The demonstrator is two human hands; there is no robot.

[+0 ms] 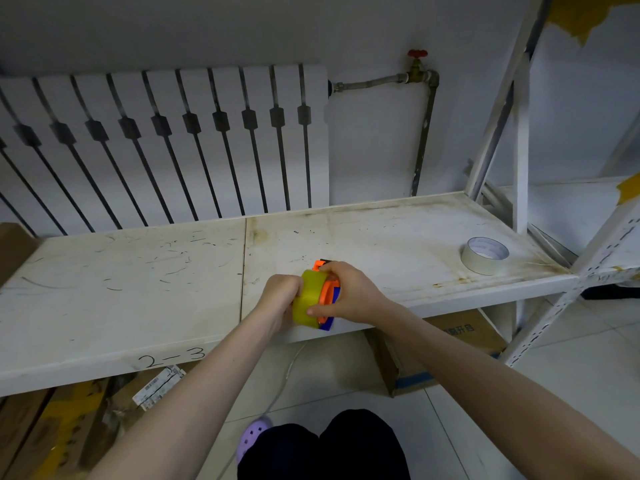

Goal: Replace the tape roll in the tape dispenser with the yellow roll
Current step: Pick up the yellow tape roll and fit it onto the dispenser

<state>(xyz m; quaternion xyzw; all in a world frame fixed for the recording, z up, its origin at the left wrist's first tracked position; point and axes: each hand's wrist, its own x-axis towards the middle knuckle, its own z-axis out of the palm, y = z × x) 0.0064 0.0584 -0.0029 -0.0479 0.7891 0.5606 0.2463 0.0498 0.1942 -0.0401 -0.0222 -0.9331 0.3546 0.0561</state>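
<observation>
The yellow tape roll (308, 299) sits against the orange and blue tape dispenser (329, 299), and both are held just above the front edge of the white shelf (138, 271). My left hand (278, 299) grips the yellow roll from the left. My right hand (346, 294) holds the dispenser from the right, with its thumb against the roll's lower face. Most of the dispenser is hidden by my fingers. A white tape roll (484, 255) lies flat on the shelf at the far right, apart from both hands.
A radiator (166, 143) and a pipe with a red valve (417, 57) stand behind the shelf. The rack's upright post (519, 150) rises at the right. Cardboard boxes (450, 348) sit on the floor under the shelf. My knees (322, 448) are below.
</observation>
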